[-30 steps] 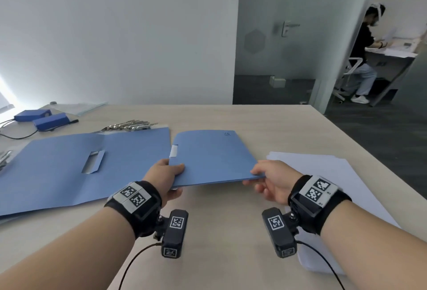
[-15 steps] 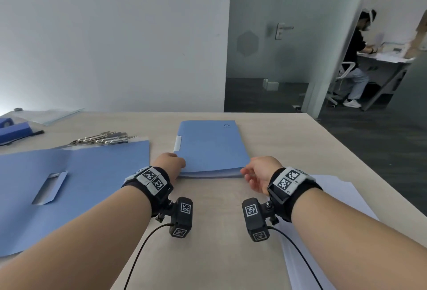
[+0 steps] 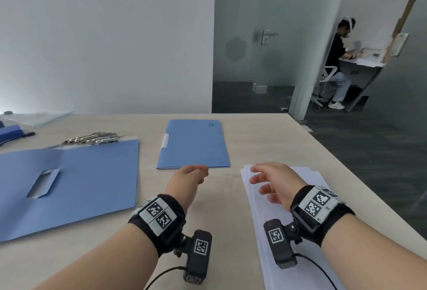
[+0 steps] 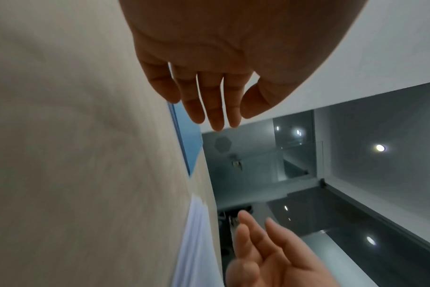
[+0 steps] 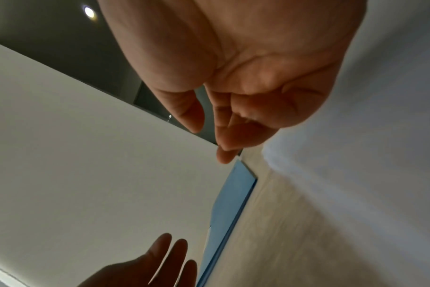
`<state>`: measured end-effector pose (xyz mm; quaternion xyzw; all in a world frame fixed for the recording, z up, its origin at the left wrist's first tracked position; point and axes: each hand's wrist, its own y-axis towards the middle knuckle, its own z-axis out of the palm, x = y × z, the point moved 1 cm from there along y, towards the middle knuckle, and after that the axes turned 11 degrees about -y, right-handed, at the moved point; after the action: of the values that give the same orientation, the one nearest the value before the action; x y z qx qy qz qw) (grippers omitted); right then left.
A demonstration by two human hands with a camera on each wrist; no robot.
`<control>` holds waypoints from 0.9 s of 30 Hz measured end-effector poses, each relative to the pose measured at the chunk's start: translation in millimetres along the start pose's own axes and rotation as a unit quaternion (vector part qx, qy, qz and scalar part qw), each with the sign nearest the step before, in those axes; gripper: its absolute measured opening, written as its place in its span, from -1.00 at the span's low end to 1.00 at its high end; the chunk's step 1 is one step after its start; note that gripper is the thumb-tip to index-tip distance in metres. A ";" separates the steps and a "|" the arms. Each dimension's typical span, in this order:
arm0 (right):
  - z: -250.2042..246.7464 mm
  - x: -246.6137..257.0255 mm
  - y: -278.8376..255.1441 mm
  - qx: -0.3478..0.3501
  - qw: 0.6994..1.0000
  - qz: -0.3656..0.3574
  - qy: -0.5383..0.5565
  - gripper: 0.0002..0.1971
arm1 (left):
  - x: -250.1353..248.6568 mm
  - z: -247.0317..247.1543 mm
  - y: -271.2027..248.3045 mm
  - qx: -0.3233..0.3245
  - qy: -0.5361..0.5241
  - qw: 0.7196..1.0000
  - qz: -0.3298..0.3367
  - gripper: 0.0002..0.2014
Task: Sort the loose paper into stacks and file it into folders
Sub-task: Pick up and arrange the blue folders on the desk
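A closed blue folder (image 3: 195, 144) lies flat on the table (image 3: 265, 141), towards the far side; its near edge also shows in the left wrist view (image 4: 184, 139) and the right wrist view (image 5: 231, 203). My left hand (image 3: 188, 177) hovers just short of that near edge, fingers straight and empty (image 4: 209, 104). My right hand (image 3: 270, 180) hangs with fingers spread and loosely bent over the far end of a stack of white paper (image 3: 272, 220), holding nothing. A second blue folder (image 3: 69, 185) lies spread open on the left.
Metal paper fasteners (image 3: 92, 139) lie behind the open folder. Clear plastic sleeves (image 3: 39, 117) and blue boxes (image 3: 9, 131) sit at the far left. The table's right edge (image 3: 346, 185) drops to dark floor. A person (image 3: 337, 63) sits at a distant desk.
Both hands let go of the closed folder, which now lies farther away on the table. They have drawn back, and the right hand has moved over the paper stack.
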<state>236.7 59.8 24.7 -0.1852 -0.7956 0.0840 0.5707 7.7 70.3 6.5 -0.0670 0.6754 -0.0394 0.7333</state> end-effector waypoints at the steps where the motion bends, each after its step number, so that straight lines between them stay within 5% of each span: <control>1: -12.1 -6.9 -9.5 -0.019 1.000 -0.004 -0.013 -0.81 | 4.5 10.0 -11.0 0.012 -0.010 1.000 -0.007 -0.82; 9: -89.4 -64.2 -63.9 -0.137 0.989 -0.003 -0.046 -0.85 | 35.6 64.9 -68.3 0.075 -0.034 0.995 -0.054 -0.78; 16: -121.3 -107.0 -63.9 -0.185 0.982 0.010 -0.034 -0.80 | 50.5 85.7 -73.7 0.132 0.100 0.985 -0.045 -0.58; 21: -131.2 -122.8 -53.1 -0.150 0.988 0.032 -0.028 -0.56 | 53.1 92.9 -69.5 0.164 0.186 0.968 -0.029 -0.89; 23: -133.6 -120.9 -58.1 -0.150 0.987 0.041 -0.035 -0.70 | 51.3 95.7 -67.4 0.167 0.234 0.958 -0.024 -0.93; 27: -145.3 -125.1 -58.1 -0.167 0.983 0.058 -0.040 -0.78 | 49.9 99.6 -64.9 0.167 0.322 0.932 -0.027 -0.33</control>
<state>396.6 -53.6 -16.4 -0.3201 -0.8086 -0.0102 0.4936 113.2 3.3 -24.9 0.0542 0.8569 -0.1907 0.4758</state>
